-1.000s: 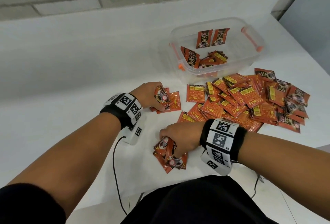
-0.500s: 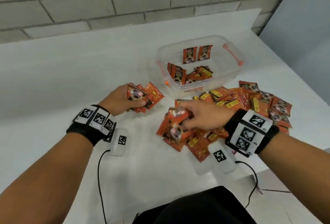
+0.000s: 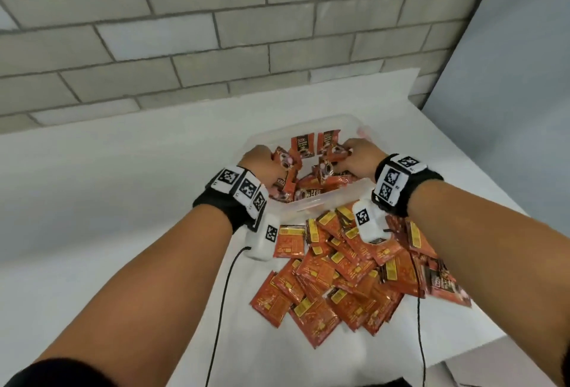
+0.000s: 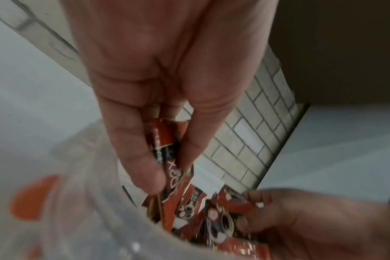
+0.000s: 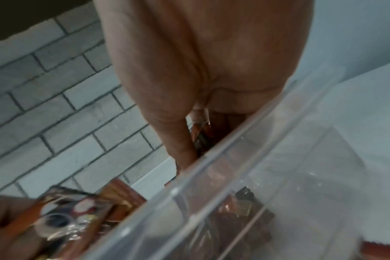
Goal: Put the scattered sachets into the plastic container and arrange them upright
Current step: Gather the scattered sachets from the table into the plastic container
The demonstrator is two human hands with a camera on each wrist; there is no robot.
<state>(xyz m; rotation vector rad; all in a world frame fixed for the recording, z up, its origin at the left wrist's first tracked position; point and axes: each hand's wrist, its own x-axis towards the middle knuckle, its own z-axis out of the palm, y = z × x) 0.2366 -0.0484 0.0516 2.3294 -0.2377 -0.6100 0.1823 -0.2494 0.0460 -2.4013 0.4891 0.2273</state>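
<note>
A clear plastic container (image 3: 327,203) with orange latches stands on the white table, with both my hands over it. My left hand (image 3: 262,164) grips a bunch of red-orange sachets (image 3: 285,164) at the container's left side; the left wrist view shows its fingers (image 4: 145,167) pinching the sachets (image 4: 167,158). At the right side, my right hand (image 3: 354,155) holds another bunch (image 3: 333,155). Two sachets (image 3: 303,144) stand upright against the far wall, others lie loose inside. A large pile of sachets (image 3: 339,278) lies on the table in front of the container.
A grey block wall (image 3: 216,31) runs behind the table (image 3: 92,201). The table's right edge (image 3: 509,334) drops off close to the pile. Black cables (image 3: 222,294) trail from my wrist units toward my body.
Both hands lifted their bunches of sachets off the table and carried them forward into the container. My head has moved closer over the pile.
</note>
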